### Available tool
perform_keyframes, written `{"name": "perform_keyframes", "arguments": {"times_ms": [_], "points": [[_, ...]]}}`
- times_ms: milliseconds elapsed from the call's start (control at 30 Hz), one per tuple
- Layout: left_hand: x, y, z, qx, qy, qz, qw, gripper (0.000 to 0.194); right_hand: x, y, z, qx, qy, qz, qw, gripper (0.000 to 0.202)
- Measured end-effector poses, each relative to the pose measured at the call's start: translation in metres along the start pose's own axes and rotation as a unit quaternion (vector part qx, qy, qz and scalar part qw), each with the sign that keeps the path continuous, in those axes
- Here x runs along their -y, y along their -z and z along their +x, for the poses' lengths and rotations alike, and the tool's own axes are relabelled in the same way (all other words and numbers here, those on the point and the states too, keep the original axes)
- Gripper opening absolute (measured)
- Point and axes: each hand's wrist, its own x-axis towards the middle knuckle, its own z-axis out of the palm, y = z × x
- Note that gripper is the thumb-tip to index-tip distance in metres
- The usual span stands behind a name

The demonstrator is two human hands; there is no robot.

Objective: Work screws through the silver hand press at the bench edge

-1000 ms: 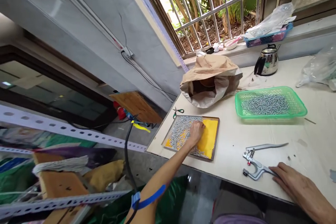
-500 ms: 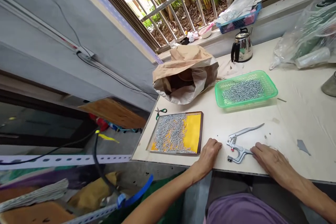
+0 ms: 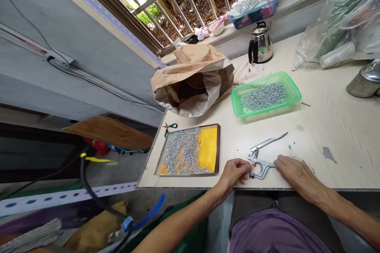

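Observation:
On the pale table lies a silver hand press tool (image 3: 264,169), its long lever pointing up and right. My left hand (image 3: 236,170) is at the tool's jaw end, thumb and fingertips pinched together; what they hold is too small to make out. At the tool's other end, my right hand (image 3: 293,172) has its fingers closed on the lower handle. Left of my left hand, a shallow tray (image 3: 217,150) holds many small metal pins over a yellow sheet. Behind the tool, a green plastic basket (image 3: 237,112) contains more metal pins.
An open brown paper bag (image 3: 192,59) stands behind the tray, with green-handled scissors (image 3: 170,128) at the left edge. A steel kettle (image 3: 261,45), a plastic bag (image 3: 332,27) and a metal container (image 3: 363,81) are farther back and right. The table's front edge runs beneath my wrists.
My left hand has moved right to the tool's jaw and its fingertips have come together there. My right hand stays at the handle. The camera view has shifted to the right.

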Motion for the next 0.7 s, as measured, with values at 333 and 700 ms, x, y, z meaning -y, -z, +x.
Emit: {"name": "perform_keyframes", "arguments": {"times_ms": [333,700], "points": [[-0.009,-0.004,-0.002,0.017,0.035,0.092,0.995,0.022,0.004,0.01,0.001,0.014,-0.011,-0.018,1.0,0.026],[-0.02,-0.012,-0.01,0.01,0.071,0.09,0.993,0.012,0.003,0.007,0.006,0.077,-0.029,-0.022,0.996,0.02]]}}
